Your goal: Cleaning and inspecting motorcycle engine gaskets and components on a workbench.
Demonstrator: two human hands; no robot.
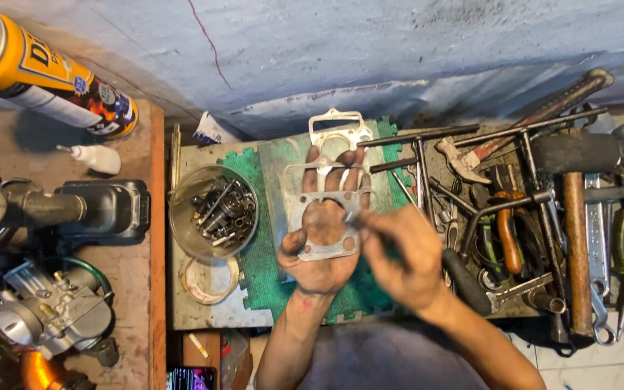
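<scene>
A repair workshop — hammers [576, 238], wrenches [596, 238], greasy engine parts [45, 310] everywhere.

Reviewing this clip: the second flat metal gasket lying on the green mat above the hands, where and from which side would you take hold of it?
Probably by its near edge strip, coming from the person's side. The spare gasket lies flat on the green mat, so fingers must pinch a thin rim through its large centre opening. The left hand, holding another gasket, covers part of that edge; the far edge sits close to the wall.
</scene>
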